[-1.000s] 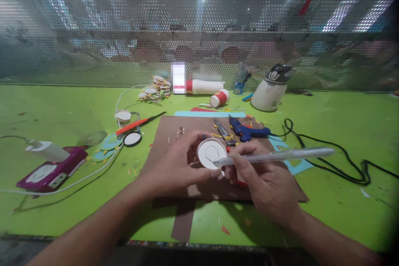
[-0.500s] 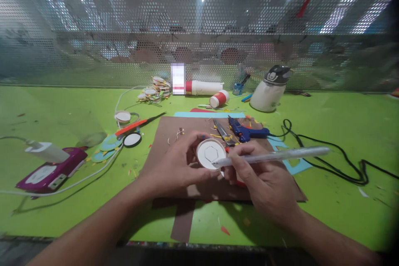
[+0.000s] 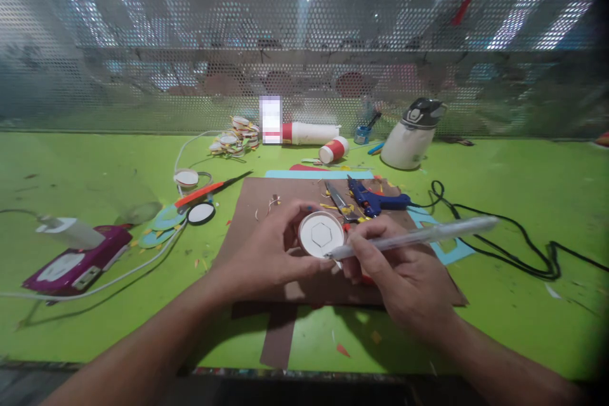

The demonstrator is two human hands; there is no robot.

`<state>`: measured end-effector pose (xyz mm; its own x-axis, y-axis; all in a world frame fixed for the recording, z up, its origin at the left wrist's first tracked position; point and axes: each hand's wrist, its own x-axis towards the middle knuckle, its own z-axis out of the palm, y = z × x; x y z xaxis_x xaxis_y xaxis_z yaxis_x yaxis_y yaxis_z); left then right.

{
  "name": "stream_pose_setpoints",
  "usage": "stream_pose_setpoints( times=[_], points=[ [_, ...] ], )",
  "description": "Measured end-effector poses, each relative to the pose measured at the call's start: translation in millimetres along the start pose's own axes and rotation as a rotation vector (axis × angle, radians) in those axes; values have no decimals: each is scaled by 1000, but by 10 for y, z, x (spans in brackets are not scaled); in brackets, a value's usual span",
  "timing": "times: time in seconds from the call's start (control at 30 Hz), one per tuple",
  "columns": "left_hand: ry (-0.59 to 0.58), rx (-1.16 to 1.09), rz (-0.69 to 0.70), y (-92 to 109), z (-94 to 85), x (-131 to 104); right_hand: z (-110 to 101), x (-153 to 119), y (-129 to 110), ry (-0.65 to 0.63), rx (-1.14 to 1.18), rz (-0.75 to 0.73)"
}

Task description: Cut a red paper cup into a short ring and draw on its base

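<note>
My left hand (image 3: 271, 247) is closed around a round white paper cup bottom (image 3: 311, 235) with a raised rim, thumb below and fingers behind. On its white face is a dark hexagon outline. In my right hand (image 3: 404, 266) I grip a clear-barrelled pen (image 3: 428, 235), slanting up to the right, its tip near the lower rim of the cup bottom. Both hands are above a brown board (image 3: 252, 203). Just beyond them lie a blue glue gun (image 3: 378, 198) and a grey-bladed cutting tool (image 3: 337, 198), partly hidden by my right hand.
Left on the green table (image 3: 157, 330) are a purple power strip (image 3: 78, 260), an orange-handled tool (image 3: 204, 192) and a black-rimmed disc (image 3: 200, 213). At the back stand a white kettle (image 3: 408, 139), paper cups (image 3: 316, 133) and a pile of small discs (image 3: 238, 137). A black cord (image 3: 514, 222) loops at right.
The pen tip has shifted slightly down from the hexagon's lower edge to near the rim. My left hand and the cup bottom have hardly moved.
</note>
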<state>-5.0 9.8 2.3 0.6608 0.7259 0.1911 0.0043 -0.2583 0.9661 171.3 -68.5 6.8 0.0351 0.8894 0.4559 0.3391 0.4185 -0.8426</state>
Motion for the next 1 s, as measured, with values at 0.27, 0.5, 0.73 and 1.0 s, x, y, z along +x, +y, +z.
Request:
stream_pose_setpoints(
  times=[0.27, 0.5, 0.73, 1.0],
  points=[
    [-30, -65, 5, -23, 4, -12, 26, 9, 1, 40, 64, -5],
    [-9, -25, 14, -8, 11, -20, 25, 12, -2, 48, 63, 10],
    [11, 3, 15, 15, 14, -17, 21, -6, 25, 28, 43, 20],
    [6, 47, 25, 25, 6, -12, 3, -3, -2, 15, 15, -9]
  ],
)
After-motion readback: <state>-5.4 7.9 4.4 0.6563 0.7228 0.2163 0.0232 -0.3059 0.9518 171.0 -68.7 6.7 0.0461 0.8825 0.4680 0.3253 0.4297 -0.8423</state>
